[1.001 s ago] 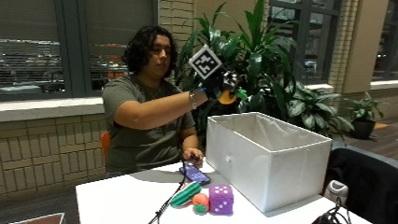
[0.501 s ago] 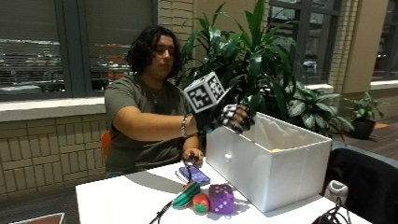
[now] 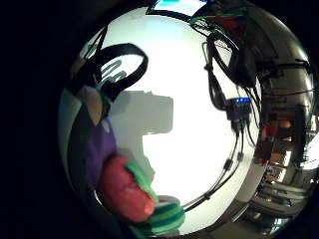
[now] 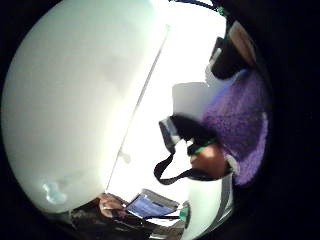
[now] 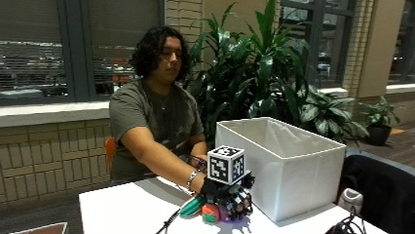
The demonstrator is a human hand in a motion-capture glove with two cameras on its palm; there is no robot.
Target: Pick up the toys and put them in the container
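While the black-gloved right hand (image 5: pixel 228 199) rests low on the white surface (image 5: pixel 129 209), its fingers curl down over a fuzzy purple toy (image 4: pixel 240 120), beside a red-and-green striped plush toy (image 5: pixel 198 208) and the white fabric container (image 5: pixel 285 165).

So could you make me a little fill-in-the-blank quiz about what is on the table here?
1. The black-gloved right hand is lowered onto a cluster of plush toys on the white ____.
2. The tall white fabric container stands on the table beside the ____.
3. Next to the green striped plush toy lies a round plush toy coloured ____.

Missing words: table; toys; red
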